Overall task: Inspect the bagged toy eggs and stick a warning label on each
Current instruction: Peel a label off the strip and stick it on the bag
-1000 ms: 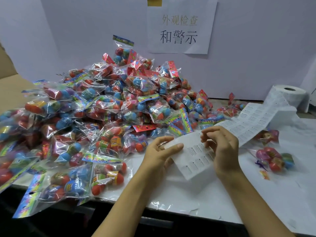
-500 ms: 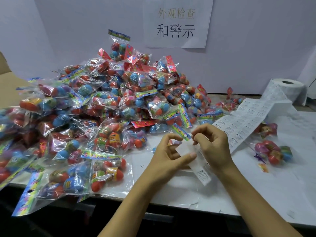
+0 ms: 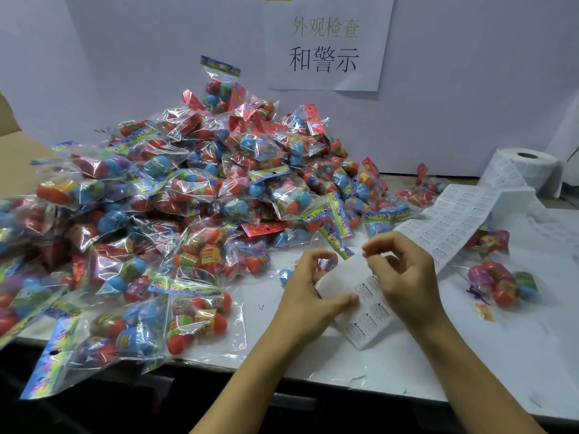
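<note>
A big heap of clear bags of toy eggs (image 3: 203,198) covers the left and middle of the white table (image 3: 407,364). From a label roll (image 3: 526,170) at the back right, a label strip (image 3: 451,220) of white warning labels runs down to my hands. My left hand (image 3: 308,296) holds the strip's loose end (image 3: 366,317) between thumb and curled fingers. My right hand (image 3: 404,277) is just right of it, thumb and forefinger pinching a small warning label at the strip's upper edge. The pinched label is blurred.
Two separate bags of eggs (image 3: 501,283) lie at the right, beyond the strip. A paper sign (image 3: 326,42) with printed characters hangs on the back wall. A brown cardboard box (image 3: 18,158) stands at the far left. The table's front edge runs just below my wrists.
The strip's end has been folded and drawn closer between my hands. My right fingers moved from the strip's face to its upper edge and now pinch there. The view shifted slightly.
</note>
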{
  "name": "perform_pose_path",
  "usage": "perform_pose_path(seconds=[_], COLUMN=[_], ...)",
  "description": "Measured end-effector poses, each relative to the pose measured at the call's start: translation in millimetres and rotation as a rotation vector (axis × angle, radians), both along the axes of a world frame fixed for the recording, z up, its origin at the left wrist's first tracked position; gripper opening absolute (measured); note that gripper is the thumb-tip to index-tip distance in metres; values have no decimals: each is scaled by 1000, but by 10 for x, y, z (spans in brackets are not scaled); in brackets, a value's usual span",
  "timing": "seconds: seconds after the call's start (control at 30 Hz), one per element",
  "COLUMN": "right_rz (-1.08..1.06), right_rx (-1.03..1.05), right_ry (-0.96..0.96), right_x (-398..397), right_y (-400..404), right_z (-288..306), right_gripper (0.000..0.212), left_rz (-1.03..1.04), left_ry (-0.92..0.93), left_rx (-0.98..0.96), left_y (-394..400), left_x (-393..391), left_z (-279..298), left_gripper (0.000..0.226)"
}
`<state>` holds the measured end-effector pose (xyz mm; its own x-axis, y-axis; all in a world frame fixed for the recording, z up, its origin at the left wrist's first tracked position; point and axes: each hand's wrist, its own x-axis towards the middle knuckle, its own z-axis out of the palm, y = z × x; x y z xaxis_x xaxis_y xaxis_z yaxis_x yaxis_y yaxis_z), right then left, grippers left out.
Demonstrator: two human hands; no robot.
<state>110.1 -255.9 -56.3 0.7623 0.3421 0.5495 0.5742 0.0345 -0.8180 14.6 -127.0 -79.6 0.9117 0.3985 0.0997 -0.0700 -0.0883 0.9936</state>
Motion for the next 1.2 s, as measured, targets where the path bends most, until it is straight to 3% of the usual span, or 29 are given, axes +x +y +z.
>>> perform_pose_path(seconds=[0.23, 0.33, 0.43, 0.6, 0.73, 1.2], right_rz=[2, -17, -10, -4, 79, 170], right_rx=[-323, -354, -338, -308, -298, -225], right_ry=[-195, -229, -273, -330, -243, -42], right_x=[-25, -45, -76, -143, -156, -109], right_y=[-116, -97, -109, -104, -104, -116], right_z=[-156, -178, -149, -96, -89, -106], right_gripper=[16, 18, 4, 7, 10, 13], left_rz=[42, -6, -38, -52, -91, -70], left_ry=[-25, -42, -35, -24, -48, -102], left_rx=[-254, -342, -377, -404, -429, -343], left_y=[56, 87, 107, 107, 110, 116], left_x=[-6, -47, -67, -78, -83, -64], left_z=[50, 72, 79, 78, 80, 30], left_gripper=[23, 20, 21, 14, 26, 22])
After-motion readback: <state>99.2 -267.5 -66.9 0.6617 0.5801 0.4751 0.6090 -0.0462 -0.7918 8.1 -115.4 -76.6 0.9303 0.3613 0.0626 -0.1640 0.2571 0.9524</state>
